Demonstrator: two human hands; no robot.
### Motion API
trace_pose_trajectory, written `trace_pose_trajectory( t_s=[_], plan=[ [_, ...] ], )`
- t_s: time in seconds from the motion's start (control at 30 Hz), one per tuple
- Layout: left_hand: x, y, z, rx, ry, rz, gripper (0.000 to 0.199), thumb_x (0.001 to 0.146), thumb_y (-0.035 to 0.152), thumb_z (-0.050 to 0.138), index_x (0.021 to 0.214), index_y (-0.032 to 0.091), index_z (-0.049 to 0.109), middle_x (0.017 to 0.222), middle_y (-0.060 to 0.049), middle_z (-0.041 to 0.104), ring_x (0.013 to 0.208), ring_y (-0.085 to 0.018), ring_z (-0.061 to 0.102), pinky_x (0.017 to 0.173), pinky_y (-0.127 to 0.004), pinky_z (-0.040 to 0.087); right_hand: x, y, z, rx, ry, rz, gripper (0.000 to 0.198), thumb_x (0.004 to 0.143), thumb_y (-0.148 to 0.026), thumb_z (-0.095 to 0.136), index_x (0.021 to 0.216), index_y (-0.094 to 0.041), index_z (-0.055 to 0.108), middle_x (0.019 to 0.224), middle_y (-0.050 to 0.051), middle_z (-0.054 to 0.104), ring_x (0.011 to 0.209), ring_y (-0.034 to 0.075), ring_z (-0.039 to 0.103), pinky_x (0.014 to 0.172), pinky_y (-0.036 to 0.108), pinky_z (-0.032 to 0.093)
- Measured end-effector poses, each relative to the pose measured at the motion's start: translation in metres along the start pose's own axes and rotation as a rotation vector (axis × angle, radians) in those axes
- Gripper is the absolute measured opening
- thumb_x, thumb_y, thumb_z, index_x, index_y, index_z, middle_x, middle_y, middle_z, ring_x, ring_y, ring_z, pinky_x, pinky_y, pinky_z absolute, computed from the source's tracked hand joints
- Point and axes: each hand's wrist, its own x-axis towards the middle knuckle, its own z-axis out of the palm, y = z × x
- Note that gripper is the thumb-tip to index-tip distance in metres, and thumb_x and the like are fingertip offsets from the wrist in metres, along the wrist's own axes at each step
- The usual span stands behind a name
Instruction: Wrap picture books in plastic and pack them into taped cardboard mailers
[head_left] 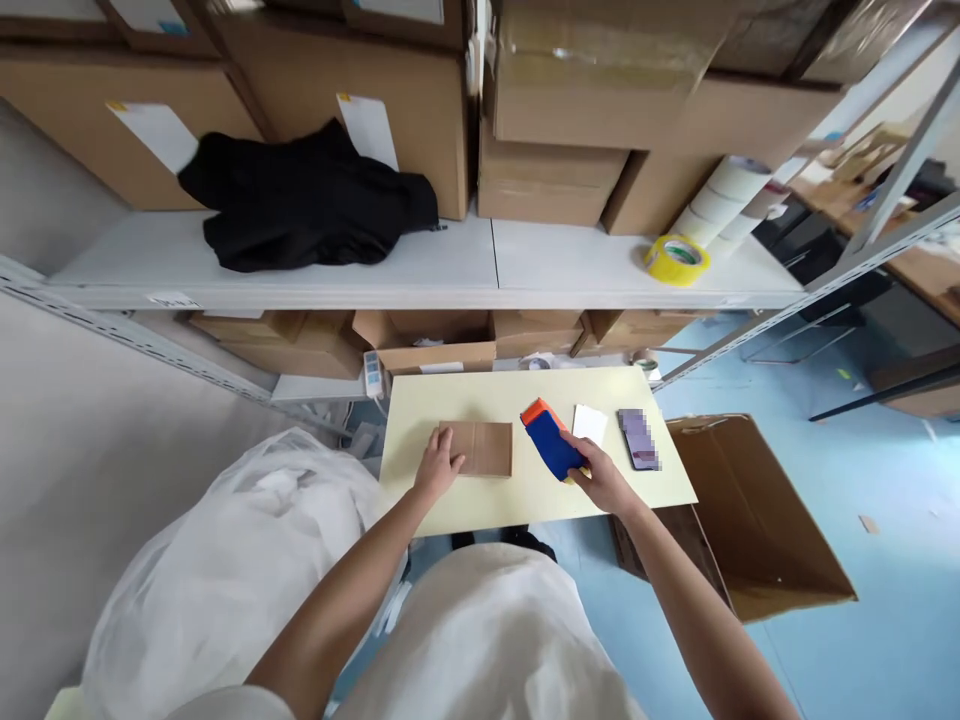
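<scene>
A small, shallow brown cardboard box [486, 449] lies on the pale yellow table [465, 510]. My left hand [438, 464] grips its left edge, fingers over the rim and thumb along the near side. Just above the tabletop, to the right of the box, my right hand [598, 478] is closed on a flat blue-and-orange item [553, 443]. Its body is mostly blue, with orange along the far end and a little yellow by my fingers; its exact kind is unclear. Behind that hand lies a white card or paper [590, 424]. A phone [637, 440] rests farther right.
A shelf [450, 265] crosses ahead, bearing large cartons [555, 185], black cloth [315, 205] and a yellow tape roll [676, 260]. An open carton [757, 520] stands right of the table. A big translucent plastic bag [240, 560] bulges at left.
</scene>
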Motion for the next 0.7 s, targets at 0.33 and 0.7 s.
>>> trace_pose_trajectory(
  t_s=[0.33, 0.7],
  plan=[
    [-0.003, 0.011, 0.009, -0.11, 0.006, -0.025, 0.062, 0.079, 0.026, 0.052, 0.137, 0.015, 0.035, 0.146, -0.018, 0.033, 0.134, -0.031, 0.035, 0.106, -0.043, 0.036, 0.157, -0.134, -0.087, -0.555, 0.407, -0.3, 0.05, 0.081, -0.022, 0.051, 0.131, -0.017, 0.052, 0.117, 0.015, 0.062, 0.107, 0.033, 0.056, 0.095, 0.048, 0.042],
    [-0.023, 0.017, 0.016, -0.37, 0.083, -0.187, 0.081, 0.073, 0.032, 0.057, 0.144, 0.018, 0.021, 0.144, -0.013, 0.04, 0.133, -0.026, 0.039, 0.109, -0.042, 0.034, 0.289, -0.112, -0.12, -0.708, 0.295, -0.343, 0.045, 0.08, -0.014, 0.048, 0.125, -0.008, 0.053, 0.118, 0.021, 0.058, 0.111, 0.032, 0.051, 0.095, 0.047, 0.039]
  ],
)
